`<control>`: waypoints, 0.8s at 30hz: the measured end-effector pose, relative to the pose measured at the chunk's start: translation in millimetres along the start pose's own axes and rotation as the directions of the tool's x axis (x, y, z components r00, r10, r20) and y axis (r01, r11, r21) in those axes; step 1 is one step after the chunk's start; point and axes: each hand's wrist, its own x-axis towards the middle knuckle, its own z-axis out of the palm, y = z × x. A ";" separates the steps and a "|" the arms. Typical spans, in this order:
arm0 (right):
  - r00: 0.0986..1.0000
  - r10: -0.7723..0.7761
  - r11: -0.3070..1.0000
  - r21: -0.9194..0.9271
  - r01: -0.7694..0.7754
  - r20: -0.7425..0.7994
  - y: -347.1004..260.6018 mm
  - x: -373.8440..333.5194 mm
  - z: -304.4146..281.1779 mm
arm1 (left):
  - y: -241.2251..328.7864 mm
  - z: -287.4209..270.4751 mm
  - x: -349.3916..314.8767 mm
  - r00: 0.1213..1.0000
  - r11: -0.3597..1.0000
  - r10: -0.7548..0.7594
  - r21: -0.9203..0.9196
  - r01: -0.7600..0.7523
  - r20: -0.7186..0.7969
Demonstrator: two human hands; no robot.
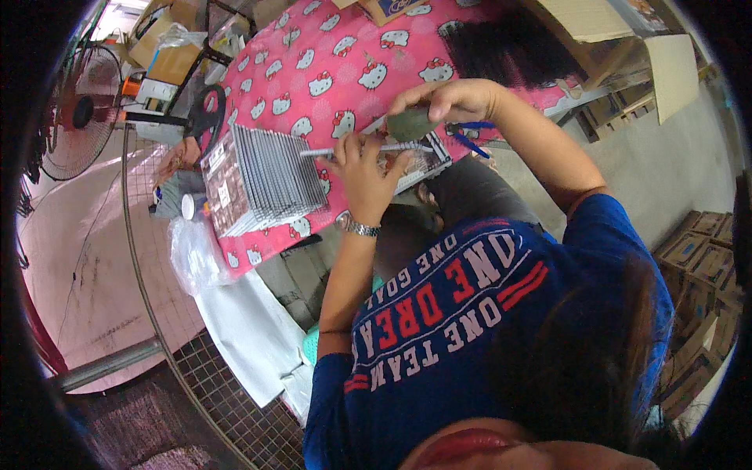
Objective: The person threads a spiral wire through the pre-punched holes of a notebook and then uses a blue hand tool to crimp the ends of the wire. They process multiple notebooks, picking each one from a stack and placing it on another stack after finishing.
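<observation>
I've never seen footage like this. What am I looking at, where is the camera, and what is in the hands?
There is no machine: a person works with bare hands. The single round, bent picture comes from a fisheye camera worn on that person's head and looking down, so the blue shirt fills the lower part and the arms reach up to the table.

The left hand, with a wristwatch, grips a thin grey rod. The right hand pinches an olive-green lump over the rod's end.

On the pink patterned tablecloth lie a stack of flat grey packs, a blue-handled tool and a dark hair-like bundle. A fan stands to the left and cardboard boxes to the right.
</observation>
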 end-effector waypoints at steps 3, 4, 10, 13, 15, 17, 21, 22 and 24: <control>0.985 0.111 0.905 -0.396 -0.154 -0.130 -12.8 3.9 -3.2 | 0.0 -6.9 7.9 0.997 0.999 0.032 -0.026 -0.031 0.067; 0.983 0.090 0.890 -0.429 -0.151 -0.161 -13.1 3.5 -4.8 | -2.8 -6.8 6.5 0.997 0.998 0.046 -0.046 -0.043 0.066; 0.996 0.087 0.993 -0.078 -0.088 -0.020 -8.7 4.4 -0.2 | -13.2 -6.3 3.8 0.994 0.999 0.054 -0.010 -0.053 0.095; 0.988 0.145 0.939 -0.307 -0.154 -0.051 -10.2 7.4 -4.6 | -12.1 -3.7 8.2 0.996 0.995 0.072 -0.079 -0.067 0.058; 0.980 0.137 0.732 -0.653 -0.197 -0.143 -7.2 12.2 -9.6 | -11.9 -6.5 11.1 0.996 0.993 0.083 -0.094 -0.078 0.046; 0.999 0.034 0.979 -0.199 -0.031 0.012 -9.0 6.1 -0.5 | -8.7 -9.9 7.1 0.996 0.996 0.069 -0.058 -0.066 0.050; 0.972 0.203 0.743 -0.629 -0.230 -0.115 -9.2 17.1 -11.6 | -10.1 -9.8 13.2 0.996 0.995 0.070 -0.075 -0.066 0.059; 0.985 0.152 0.885 -0.433 -0.172 -0.082 -6.7 13.2 -10.9 | -10.9 -9.9 9.3 0.996 0.994 0.074 -0.080 -0.069 0.056; 0.998 0.047 0.999 0.025 -0.046 -0.049 -12.1 7.4 7.9 | -10.6 -9.2 7.7 0.998 0.994 0.050 -0.095 -0.045 0.046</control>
